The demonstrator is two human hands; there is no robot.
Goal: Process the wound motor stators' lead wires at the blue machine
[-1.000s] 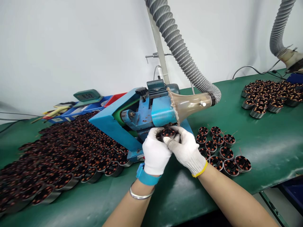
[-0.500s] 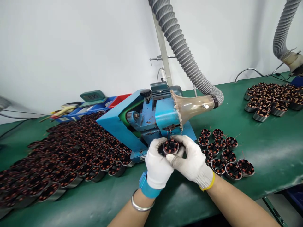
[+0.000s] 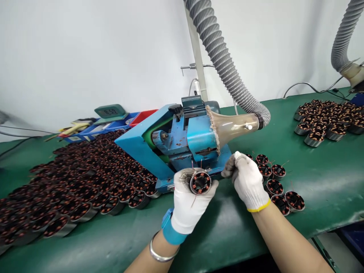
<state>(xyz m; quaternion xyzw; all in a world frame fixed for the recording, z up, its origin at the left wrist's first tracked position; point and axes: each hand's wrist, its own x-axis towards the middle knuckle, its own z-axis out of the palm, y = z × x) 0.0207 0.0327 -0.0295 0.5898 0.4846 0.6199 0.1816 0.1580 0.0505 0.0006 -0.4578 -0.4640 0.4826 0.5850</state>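
1. Nearest the wearer, the left hand is closed around a wound stator. The stator is held above the green table, open face tilted toward the camera, steel shell gripped by fingers and thumb.
2. The grip is best kept on the shell alone, since the copper windings inside would probably be marked by pressure.
3. Thin lead wires stand up from the stator's far rim. They should be kept straight and free of the glove.
4. The right hand is seen just to the right, apart from the stator, fingers curled in narrowly. Nothing is seen in them, though a pinched wire end cannot be ruled out.
5. Just behind that hand, a small group of stators is set upright in rows. It should not be knocked by wrist or forearm.
6. Directly behind the held stator stands the blue machine, with a dark slot in its front. The leads are judged to line up best with the slot if the stator is held level and square.
7. A clear hood on a grey hose is fitted beside the slot.
8. To the left a large heap of stators is spread. A further batch lies far right.
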